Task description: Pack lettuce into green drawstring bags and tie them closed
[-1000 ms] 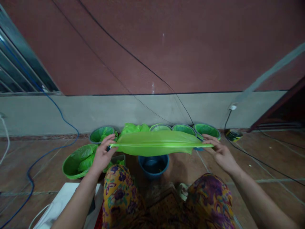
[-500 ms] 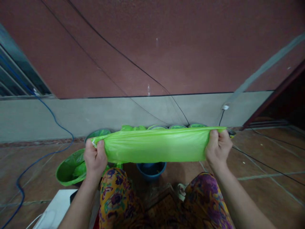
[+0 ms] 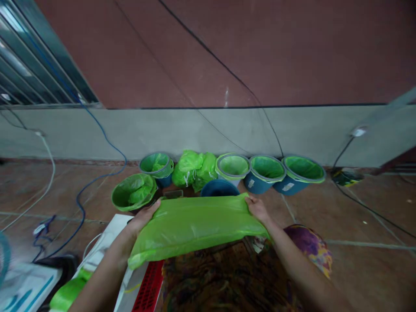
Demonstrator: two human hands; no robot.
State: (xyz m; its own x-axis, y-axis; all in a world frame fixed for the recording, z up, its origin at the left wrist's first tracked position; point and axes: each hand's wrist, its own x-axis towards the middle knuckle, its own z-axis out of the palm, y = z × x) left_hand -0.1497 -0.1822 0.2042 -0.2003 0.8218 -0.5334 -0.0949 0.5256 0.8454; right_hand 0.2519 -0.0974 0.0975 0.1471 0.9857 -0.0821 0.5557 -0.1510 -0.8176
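A green plastic bag (image 3: pixel 198 223) is stretched flat between my two hands, above my lap. My left hand (image 3: pixel 143 215) is closed on its upper left corner. At the upper right corner, my right hand (image 3: pixel 258 208) pinches the same bag. The bag's lower edge hangs loose and slopes down to the left. Just behind it stands a blue basin (image 3: pixel 220 187), partly hidden by the bag. A bin lined with green plastic (image 3: pixel 133 190) is beyond my left hand.
Along the wall stand several lined bins, such as a blue bin (image 3: pixel 300 187), with tied green bags (image 3: pixel 191 167) among them. A blue cable (image 3: pixel 81 190) runs over the floor at left. A white board (image 3: pixel 112 232) and a red basket (image 3: pixel 149 288) lie near my left arm.
The view has turned left and down, showing the row of bins. My hands have moved closer together and lower, and the bag has gone from taut to slacker, its lower edge hanging down.
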